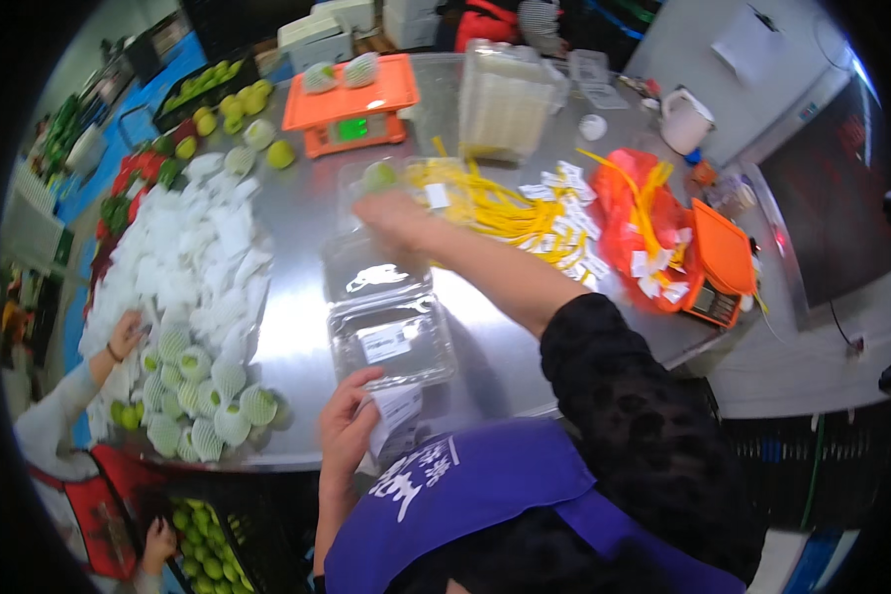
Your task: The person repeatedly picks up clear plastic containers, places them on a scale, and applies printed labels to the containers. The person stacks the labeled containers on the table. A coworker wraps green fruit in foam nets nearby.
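Note:
My left hand (347, 425) grips a strip of printed labels (399, 410) at the table's near edge, with a finger at the rim of an open clear plastic clamshell (345, 338). One half of that clamshell bears a white label (385, 344) with writing. My right hand (392, 217) is stretched across the table, blurred, at a second clear plastic container (349, 194). A green fruit (379, 177) sits just past its fingers. Whether the right hand holds anything is hidden by the blur. Yellow straps with white tags (520, 215) lie beside my right forearm.
Foam-netted green fruits (193, 393) and a heap of white foam nets (193, 245) lie left, by a co-worker's hand (125, 335). An orange scale (353, 100) holds two netted fruits. Stacked clamshells (501, 104) stand behind; a red bag (631, 223) sits right.

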### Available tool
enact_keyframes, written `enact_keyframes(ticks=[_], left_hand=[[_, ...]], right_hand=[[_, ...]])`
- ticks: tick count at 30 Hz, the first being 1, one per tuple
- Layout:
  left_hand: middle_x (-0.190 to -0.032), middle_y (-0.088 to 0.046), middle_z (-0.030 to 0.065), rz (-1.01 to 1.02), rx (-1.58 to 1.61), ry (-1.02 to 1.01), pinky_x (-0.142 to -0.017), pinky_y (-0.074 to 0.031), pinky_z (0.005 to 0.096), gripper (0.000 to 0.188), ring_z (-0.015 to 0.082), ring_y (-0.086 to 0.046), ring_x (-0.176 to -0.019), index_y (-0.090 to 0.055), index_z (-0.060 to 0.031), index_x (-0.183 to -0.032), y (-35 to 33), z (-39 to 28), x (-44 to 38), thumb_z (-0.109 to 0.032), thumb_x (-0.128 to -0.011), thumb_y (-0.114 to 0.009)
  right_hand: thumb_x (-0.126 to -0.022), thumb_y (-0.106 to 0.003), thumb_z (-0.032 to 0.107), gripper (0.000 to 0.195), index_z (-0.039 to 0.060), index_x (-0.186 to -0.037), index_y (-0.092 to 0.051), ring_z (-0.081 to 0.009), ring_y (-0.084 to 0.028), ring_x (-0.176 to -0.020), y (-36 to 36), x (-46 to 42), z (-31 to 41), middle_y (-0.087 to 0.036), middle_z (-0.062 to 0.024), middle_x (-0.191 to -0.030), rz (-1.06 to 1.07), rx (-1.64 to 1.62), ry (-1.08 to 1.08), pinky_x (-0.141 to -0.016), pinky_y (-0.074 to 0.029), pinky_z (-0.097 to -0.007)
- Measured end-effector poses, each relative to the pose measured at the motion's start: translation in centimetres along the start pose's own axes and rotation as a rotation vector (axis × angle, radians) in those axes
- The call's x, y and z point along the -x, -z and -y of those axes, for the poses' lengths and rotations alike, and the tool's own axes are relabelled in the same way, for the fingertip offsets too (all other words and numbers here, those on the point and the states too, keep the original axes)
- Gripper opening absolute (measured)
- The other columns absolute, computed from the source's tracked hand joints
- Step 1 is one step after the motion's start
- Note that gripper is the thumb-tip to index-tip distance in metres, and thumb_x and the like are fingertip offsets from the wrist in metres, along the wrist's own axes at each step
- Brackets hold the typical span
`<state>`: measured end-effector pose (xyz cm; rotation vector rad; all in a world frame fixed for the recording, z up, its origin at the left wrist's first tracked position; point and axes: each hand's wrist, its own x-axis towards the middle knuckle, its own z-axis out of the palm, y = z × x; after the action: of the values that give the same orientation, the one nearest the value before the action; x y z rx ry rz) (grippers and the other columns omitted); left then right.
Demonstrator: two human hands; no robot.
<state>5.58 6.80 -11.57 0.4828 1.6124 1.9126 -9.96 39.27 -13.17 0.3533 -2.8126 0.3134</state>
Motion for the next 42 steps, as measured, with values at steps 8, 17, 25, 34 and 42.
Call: enact_keyframes(ticks=[8, 17, 25, 34, 42], left_hand=[[-0.134, -0.061, 0.0147, 0.02, -0.018, -0.036, -0.094, -0.047, 0.0293, 0.006, 0.0168, -0.06, -0.116, -0.064, 0.0007, -0.085, 0.3, 1.0, 0.2, 0.0, -0.092, -0.064], [-0.136, -0.06, 0.014, 0.059, 0.021, -0.039, -0.093, -0.048, 0.0292, 0.006, 0.0147, -0.059, -0.115, -0.065, 0.0009, -0.088, 0.3, 0.8, 0.0, -0.001, -0.093, -0.063], [-0.136, -0.06, 0.0133, 0.057, 0.021, -0.026, -0.094, -0.048, 0.0298, 0.007, 0.0147, -0.059, -0.114, -0.065, 0.0011, -0.087, 0.5, 0.9, -0.1, 0.0, -0.093, -0.063], [-0.138, -0.058, 0.0159, 0.085, 0.098, -0.019, -0.092, -0.051, 0.0302, 0.005, 0.0164, -0.062, -0.11, -0.063, 0.0004, -0.087, 0.9, 0.9, -0.6, 0.002, -0.092, -0.064], [-0.101, -0.073, 0.0158, -0.031, 0.244, 0.022, -0.081, -0.058, 0.032, 0.016, 0.0186, -0.07, -0.089, -0.055, -0.0033, -0.083, 1.6, -4.3, 0.7, 0.003, -0.089, -0.068]], right_hand=[[-0.079, -0.066, 0.007, 0.014, 0.0046, -0.09, -0.058, -0.0394, -0.063, -0.09, 0.9, 0.8, -0.5, -0.065, -0.0167, -0.09, -0.003, -0.142, -0.056, -0.077, -0.05, -0.0479], [-0.08, -0.063, 0.009, 0.009, 0.0047, -0.088, -0.062, -0.04, -0.064, -0.09, 2.7, 0.7, -0.2, -0.067, -0.0179, -0.091, 0.067, -0.19, -0.142, -0.076, -0.049, -0.0492], [-0.084, -0.063, 0.012, 0.011, 0.0036, -0.091, -0.06, -0.0421, -0.063, -0.083, 4.6, 0.8, -0.1, -0.065, -0.0199, -0.083, 0.03, -0.284, -0.114, -0.072, -0.048, -0.0491], [-0.085, -0.073, 0.012, 0.018, 0.0031, -0.091, -0.058, -0.0322, -0.063, -0.079, 12.0, 3.8, 6.0, -0.064, -0.0131, -0.084, 0.06, -0.392, 0.002, -0.071, -0.05, -0.0414], [-0.083, -0.074, 0.006, 0.023, 0.0061, -0.105, -0.066, -0.0281, -0.062, -0.104, 9.0, 13.3, 13.9, -0.064, -0.0092, -0.115, 0.2, -0.711, 0.194, -0.093, -0.049, -0.0391]])
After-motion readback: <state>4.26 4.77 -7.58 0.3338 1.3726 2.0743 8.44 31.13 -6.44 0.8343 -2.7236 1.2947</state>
